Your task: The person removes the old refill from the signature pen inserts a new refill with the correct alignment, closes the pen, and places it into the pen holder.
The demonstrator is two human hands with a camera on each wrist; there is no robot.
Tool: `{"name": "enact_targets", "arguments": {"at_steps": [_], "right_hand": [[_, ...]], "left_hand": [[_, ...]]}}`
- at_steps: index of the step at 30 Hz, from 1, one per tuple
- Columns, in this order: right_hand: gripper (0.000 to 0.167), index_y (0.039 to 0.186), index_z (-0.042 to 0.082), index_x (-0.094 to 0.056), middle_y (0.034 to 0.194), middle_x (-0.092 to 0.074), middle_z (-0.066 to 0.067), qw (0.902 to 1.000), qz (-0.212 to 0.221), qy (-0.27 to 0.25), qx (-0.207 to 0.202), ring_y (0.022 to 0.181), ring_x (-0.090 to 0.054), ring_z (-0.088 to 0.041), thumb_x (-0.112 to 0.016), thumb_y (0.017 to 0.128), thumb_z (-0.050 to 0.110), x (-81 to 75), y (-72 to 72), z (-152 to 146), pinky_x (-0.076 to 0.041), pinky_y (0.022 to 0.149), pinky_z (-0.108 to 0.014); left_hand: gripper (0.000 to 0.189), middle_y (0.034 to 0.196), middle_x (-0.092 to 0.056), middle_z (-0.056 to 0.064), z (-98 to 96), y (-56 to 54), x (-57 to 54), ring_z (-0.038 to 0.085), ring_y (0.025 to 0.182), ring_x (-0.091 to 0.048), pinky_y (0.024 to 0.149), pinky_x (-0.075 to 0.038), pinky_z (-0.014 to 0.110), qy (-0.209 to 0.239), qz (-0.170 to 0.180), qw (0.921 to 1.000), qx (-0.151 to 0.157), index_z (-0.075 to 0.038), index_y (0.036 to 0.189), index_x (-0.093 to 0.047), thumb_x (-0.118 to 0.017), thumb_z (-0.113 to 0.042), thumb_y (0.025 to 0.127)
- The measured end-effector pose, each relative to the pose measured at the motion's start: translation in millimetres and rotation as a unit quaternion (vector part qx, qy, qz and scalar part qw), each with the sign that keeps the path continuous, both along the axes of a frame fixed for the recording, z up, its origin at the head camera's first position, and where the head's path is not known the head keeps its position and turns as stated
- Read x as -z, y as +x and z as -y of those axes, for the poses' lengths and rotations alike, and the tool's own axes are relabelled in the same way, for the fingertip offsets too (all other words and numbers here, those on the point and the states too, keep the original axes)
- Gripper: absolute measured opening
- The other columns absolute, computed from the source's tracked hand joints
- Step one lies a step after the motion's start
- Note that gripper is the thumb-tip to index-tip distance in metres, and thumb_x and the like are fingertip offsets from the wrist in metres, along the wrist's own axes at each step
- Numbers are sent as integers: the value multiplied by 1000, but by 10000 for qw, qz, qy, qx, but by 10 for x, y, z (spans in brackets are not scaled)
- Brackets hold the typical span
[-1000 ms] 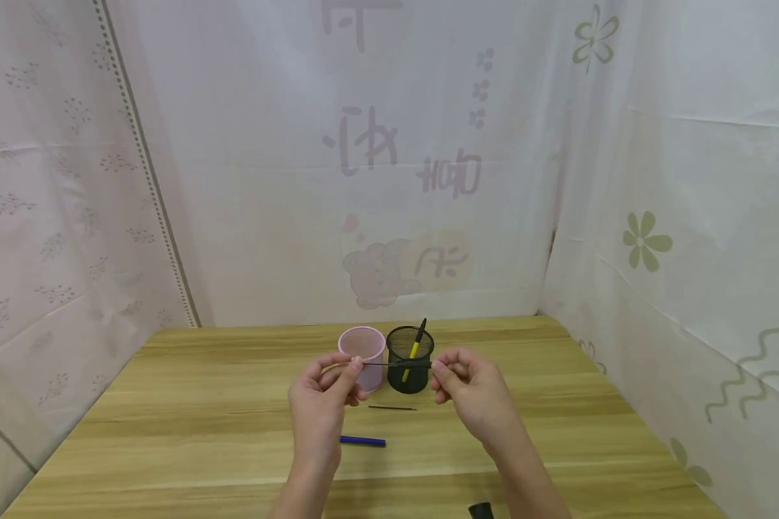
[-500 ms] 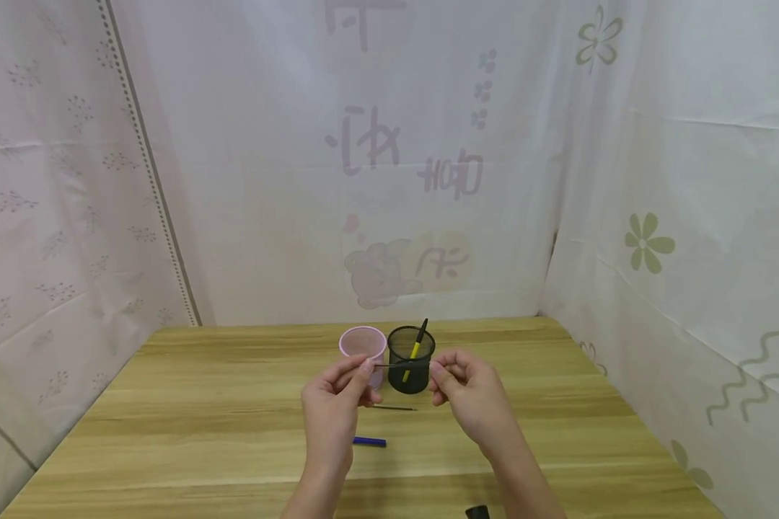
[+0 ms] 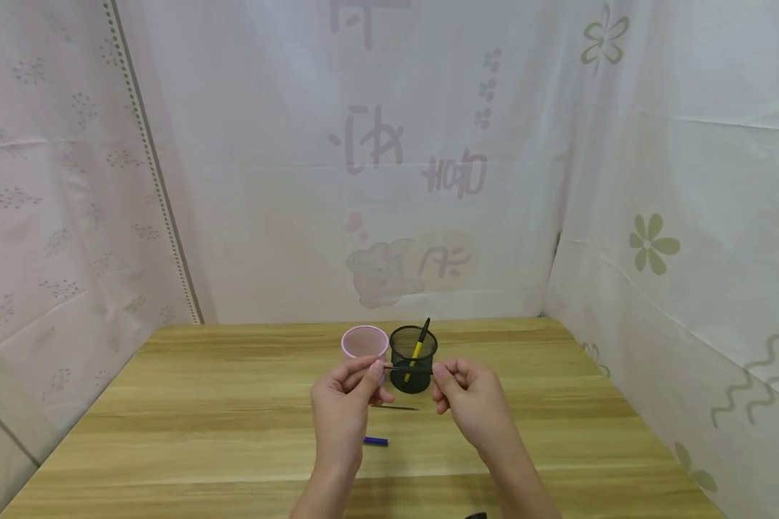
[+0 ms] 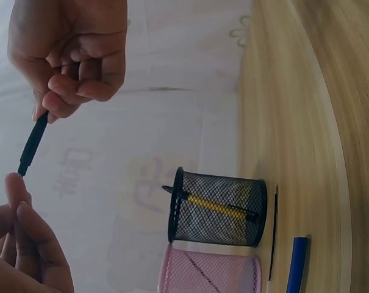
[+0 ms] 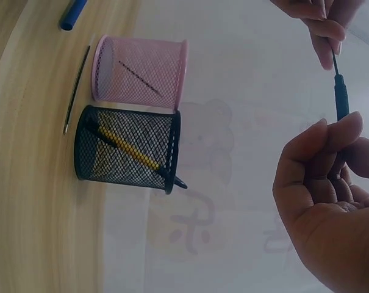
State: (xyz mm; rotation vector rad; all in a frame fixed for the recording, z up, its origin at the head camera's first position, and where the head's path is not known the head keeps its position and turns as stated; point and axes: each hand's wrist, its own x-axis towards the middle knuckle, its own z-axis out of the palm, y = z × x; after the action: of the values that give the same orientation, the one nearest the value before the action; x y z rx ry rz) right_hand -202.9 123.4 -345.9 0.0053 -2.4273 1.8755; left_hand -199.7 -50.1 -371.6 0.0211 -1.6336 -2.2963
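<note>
My left hand (image 3: 342, 407) pinches a thin dark pen refill (image 5: 335, 62) between thumb and fingertips. Opposite it, my right hand (image 3: 477, 404) grips a black pen barrel piece (image 5: 341, 94) by its other end. The refill runs straight into the barrel's end, with only a short stretch showing between the hands. Both are held level above the table, in front of the two mesh cups. How far the refill reaches inside the barrel is hidden.
A pink mesh cup (image 5: 138, 67) holds a thin dark stick. Beside it, a black mesh cup (image 3: 412, 386) holds a yellow-black pen (image 3: 417, 350). Another refill (image 3: 399, 409) and a blue tube (image 3: 376, 442) lie nearer. A black object (image 3: 476, 515) is cut off at the bottom edge.
My left hand has moved right, toward my right hand, and less of the refill shows between them. The right hand has stayed nearly in place.
</note>
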Motion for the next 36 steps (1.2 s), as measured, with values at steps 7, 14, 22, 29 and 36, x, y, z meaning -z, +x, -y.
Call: {"name": "enact_targets", "arguments": {"at_steps": [7,14,22,29,36], "right_hand": [[16,99,1,-67,81,-68,-7,9999,79,-79,4,71,-64,-18,-62,108,13,-21,-7,-26,-56,67,-25],[15,101,1,-64,85,-68,-8,9996,175,-214,-60,74,-64,-19,-59,109,12,-42,-34,-66,-58,71,-25],[16,103,-2,-63,83,-66,-6,9984,204,-502,-141,75,-62,-17,-57,110,11,-70,-60,-135,-59,73,-25],[15,103,-3,-62,82,-66,-5,9972,217,-687,-203,74,-61,-16,-57,110,9,-102,-52,-157,-59,71,-25],[15,102,-2,-62,81,-66,-5,9969,205,-716,-248,74,-62,-16,-57,110,10,-138,-40,-183,-59,72,-26]], "left_hand": [[27,103,-81,20,90,-16,22,13,60,-70,65,-61,26,-317,150,9991,259,6,121,-71,-76,-6,97],[44,109,-82,14,269,-82,113,15,65,-73,69,-60,29,-847,250,9950,474,-8,140,-61,-76,-20,100],[24,95,-78,11,478,-239,452,15,75,-69,69,-57,30,-3272,646,9346,1237,-1,115,-72,-79,-12,95],[16,81,-71,-5,462,-281,728,14,75,-63,66,-51,36,-6539,133,7529,727,-16,94,-77,-85,-10,81],[20,81,-73,-3,414,-252,765,23,81,-69,68,-51,49,-7116,-49,7006,528,-21,82,-77,-85,-6,72]]}}
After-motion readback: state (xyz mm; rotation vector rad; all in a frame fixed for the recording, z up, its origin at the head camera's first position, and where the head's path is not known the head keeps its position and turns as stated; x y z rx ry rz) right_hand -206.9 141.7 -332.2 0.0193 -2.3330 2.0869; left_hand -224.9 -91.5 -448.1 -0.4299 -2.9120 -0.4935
